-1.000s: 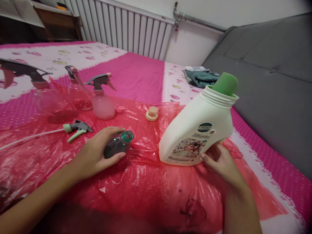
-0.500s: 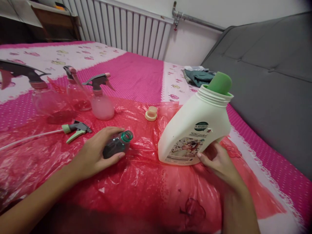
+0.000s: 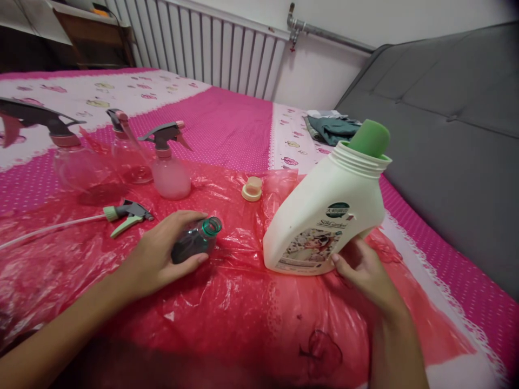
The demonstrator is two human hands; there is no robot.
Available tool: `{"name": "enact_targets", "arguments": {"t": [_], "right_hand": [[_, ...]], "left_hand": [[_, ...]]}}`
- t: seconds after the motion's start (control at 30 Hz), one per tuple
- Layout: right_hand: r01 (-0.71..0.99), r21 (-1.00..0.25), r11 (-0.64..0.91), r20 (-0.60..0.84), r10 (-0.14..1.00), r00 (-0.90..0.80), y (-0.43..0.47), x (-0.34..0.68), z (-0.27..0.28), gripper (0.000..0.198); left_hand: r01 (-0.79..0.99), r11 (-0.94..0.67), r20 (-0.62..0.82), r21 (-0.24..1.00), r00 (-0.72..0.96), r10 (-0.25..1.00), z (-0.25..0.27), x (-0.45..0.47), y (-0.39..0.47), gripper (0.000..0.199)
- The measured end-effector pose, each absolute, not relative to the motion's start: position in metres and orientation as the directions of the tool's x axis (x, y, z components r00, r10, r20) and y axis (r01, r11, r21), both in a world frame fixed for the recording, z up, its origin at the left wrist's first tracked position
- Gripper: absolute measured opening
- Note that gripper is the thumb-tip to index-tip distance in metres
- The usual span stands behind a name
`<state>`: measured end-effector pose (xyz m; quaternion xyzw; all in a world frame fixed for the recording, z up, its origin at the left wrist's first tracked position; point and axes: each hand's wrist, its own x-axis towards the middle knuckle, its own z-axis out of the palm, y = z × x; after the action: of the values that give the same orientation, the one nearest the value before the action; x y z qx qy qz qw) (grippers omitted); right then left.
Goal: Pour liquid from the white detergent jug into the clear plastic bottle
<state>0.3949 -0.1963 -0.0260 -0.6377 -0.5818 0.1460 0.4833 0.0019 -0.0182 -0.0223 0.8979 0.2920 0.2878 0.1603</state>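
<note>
My left hand [image 3: 162, 251] is wrapped around a small dark see-through bottle [image 3: 190, 244] with an uncovered green neck. A large pale-green detergent jug [image 3: 312, 216] stands to the right, with a green spout [image 3: 370, 138] rising from its open mouth. My right hand [image 3: 365, 270] grips the jug low on its right side; some fingers are hidden behind it. Between the two, farther back, lies a cream cap [image 3: 252, 189]. Left of my left hand, a green and grey spray trigger [image 3: 128, 215] with its long tube rests on the red plastic sheet [image 3: 227, 319].
Pink spray bottles stand at the left: a filled one [image 3: 172, 175], a see-through one [image 3: 132, 159] and a larger one [image 3: 75, 167]. Folded clothes [image 3: 334, 128] lie behind the jug on the bed. A grey headboard [image 3: 446, 119] borders the right; a radiator [image 3: 211, 46] is behind.
The jug's top has shifted slightly to the right, and my right hand with it. My left hand and the small bottle have stayed in place.
</note>
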Motion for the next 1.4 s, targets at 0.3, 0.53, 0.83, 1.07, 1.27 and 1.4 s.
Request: {"name": "enact_targets", "arguments": {"t": [0.3,0.53,0.83,1.07,1.27,1.4], "right_hand": [[0.621,-0.767,0.158,0.401,0.874,0.273,-0.1944,0.3955,-0.0254,0.037],[0.588,-0.789,0.176,0.403,0.871,0.281,-0.1916,0.3925,-0.0225,0.043],[0.552,-0.813,0.186,0.381,0.887,0.262,-0.1928,0.3933,-0.0219,0.041],[0.543,-0.817,0.193,0.386,0.883,0.267,-0.1927,0.3941,-0.0241,0.041],[0.558,-0.813,0.168,0.375,0.884,0.281,-0.1928,0.3935,-0.0225,0.043],[0.561,-0.819,0.121,0.348,0.882,0.318,-0.1906,0.3908,-0.0200,0.048]], "left_hand": [[0.431,-0.777,0.416,0.459,0.668,0.617,-0.0234,0.0032,-0.0182,0.052],[0.435,-0.785,0.422,0.442,0.671,0.610,-0.0246,0.0026,-0.0168,0.053],[0.428,-0.791,0.427,0.438,0.675,0.602,-0.0248,0.0028,-0.0169,0.053],[0.432,-0.783,0.424,0.448,0.668,0.612,-0.0254,0.0022,-0.0162,0.054],[0.425,-0.793,0.441,0.437,0.667,0.600,-0.0247,0.0036,-0.0164,0.053],[0.435,-0.783,0.425,0.444,0.667,0.611,-0.0243,0.0031,-0.0171,0.052]]}}
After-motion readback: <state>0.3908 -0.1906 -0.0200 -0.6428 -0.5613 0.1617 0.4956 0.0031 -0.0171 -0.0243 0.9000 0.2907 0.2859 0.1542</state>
